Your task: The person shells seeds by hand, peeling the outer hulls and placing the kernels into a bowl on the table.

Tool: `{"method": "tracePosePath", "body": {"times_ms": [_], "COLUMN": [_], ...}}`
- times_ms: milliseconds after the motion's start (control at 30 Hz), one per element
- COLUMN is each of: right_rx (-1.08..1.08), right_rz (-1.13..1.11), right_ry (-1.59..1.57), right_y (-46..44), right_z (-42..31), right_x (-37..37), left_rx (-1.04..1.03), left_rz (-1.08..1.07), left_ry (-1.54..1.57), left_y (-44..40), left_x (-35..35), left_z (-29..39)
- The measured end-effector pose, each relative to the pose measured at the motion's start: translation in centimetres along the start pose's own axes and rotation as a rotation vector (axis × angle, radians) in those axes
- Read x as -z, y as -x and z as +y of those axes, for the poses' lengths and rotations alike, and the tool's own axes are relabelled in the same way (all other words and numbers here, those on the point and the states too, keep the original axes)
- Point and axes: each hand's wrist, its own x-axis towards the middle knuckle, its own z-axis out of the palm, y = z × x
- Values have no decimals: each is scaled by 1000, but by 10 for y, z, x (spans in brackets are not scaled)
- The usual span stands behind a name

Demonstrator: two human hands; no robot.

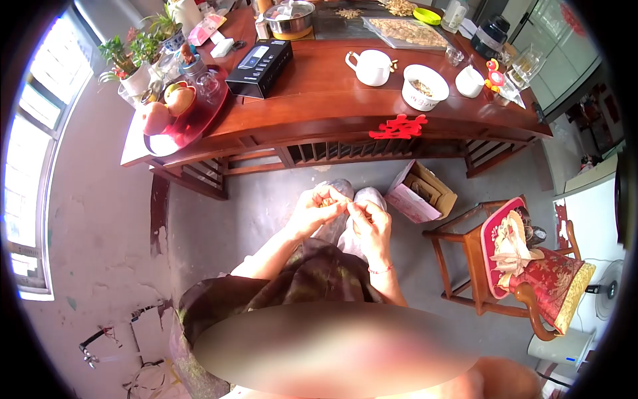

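Hands at work, head view. The left hand (311,216) and right hand (373,233) meet at their fingertips above the patterned trouser legs (353,243), well apart from the tabletop (311,94). The left fingers are curled around what appears to be a small tan piece (326,201); the right fingers are bent in against the left, but whether they grip the piece too cannot be told. Handling appears under way: this piece is in hand, and the white bowl (417,102), standing upright on the tabletop beside the white mug (373,69), has small pieces in it and looks only partly filled. Pale pieces lie spread over the flat tray (403,46) behind, with a heap (399,6) and a smaller pile (348,12) near the far side; whether these are finished or await handling is unclear, so the share done cannot be fixed. Hidden or indistinct: the piece's outline, masked by the fingers; the bowl's depth of contents; the bottom of the open carton (406,202) on the floor; the far heap, cut by the upper edge; and the near foreground, obscured by an oval blur
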Motion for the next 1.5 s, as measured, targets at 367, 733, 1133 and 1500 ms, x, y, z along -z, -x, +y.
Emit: {"method": "tracePosePath", "body": {"times_ms": [367,733,1133,1500], "right_rx": [-133,-178,-234,244], "right_rz": [-40,-95,-193,4], "right_ry": [-267,-335,-415,432], "right_y": [3,-1,-4,-7], "right_z": [2,2,9,-9], "right_x": [-3,1,2,-6], "left_rx": [-76,-26,-15,-73], "left_rz": [20,-5,-15,107], "left_ry": [9,27,-29,-25], "left_y": [-2,1,-4,-9], "left_x": [0,2,4,0], "left_z": [-10,-2,3,0]}}
